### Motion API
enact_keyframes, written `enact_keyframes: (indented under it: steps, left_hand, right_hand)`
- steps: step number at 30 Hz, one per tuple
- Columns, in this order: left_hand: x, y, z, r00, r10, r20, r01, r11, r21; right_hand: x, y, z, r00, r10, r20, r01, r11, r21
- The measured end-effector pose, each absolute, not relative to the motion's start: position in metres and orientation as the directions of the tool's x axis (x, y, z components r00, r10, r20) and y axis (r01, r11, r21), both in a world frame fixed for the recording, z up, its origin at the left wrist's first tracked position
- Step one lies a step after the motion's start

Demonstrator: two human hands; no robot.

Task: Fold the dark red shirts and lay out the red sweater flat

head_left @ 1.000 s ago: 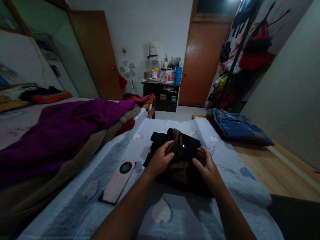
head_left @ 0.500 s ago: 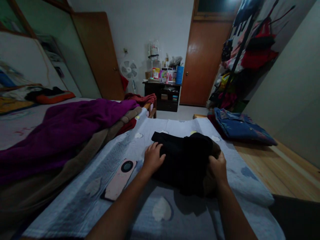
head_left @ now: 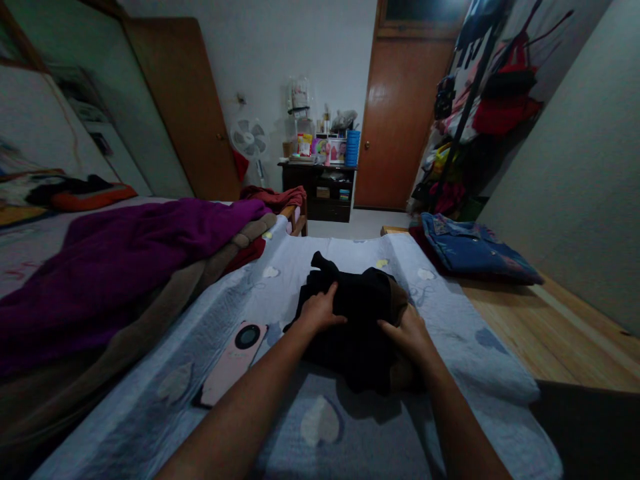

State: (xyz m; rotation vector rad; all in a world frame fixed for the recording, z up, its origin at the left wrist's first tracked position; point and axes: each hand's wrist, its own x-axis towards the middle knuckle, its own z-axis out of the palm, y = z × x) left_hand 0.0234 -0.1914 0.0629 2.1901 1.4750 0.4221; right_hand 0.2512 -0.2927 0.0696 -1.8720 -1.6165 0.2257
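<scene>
A black garment (head_left: 357, 340) with brown showing along its right side lies bunched and partly folded on the bed; its exact kind is hard to make out in the dark. My left hand (head_left: 321, 312) rests on the garment's left part, thumb and forefinger stretched apart. At the right edge, my right hand (head_left: 411, 331) grips the cloth, thumb on top and the other fingers mostly hidden. A small flap of black cloth sticks up at the far left corner. Left of my left forearm lies a pink phone (head_left: 233, 363) with a round black camera ring.
A pale blue sheet (head_left: 320, 460) with heart shapes covers the bed. Purple cloth (head_left: 135, 253) and a brown blanket (head_left: 165, 313) lie to the left. A folded denim garment (head_left: 475, 243) sits on wooden boards (head_left: 520, 320) at right. A fan (head_left: 249, 138) stands farther back.
My left hand has slid right over the garment, and my right hand has brought its right side inward. The garment is now narrower, its far left corner turned up. The view has shifted slightly.
</scene>
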Motion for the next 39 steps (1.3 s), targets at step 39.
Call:
enact_keyframes:
  steps: [39]
  left_hand:
    - [-0.051,-0.183,0.075,-0.182,0.918,0.353,0.781,-0.084,0.619]
  right_hand:
    - [0.292,-0.317,0.153,0.377,0.759,0.531,0.916,-0.219,-0.337]
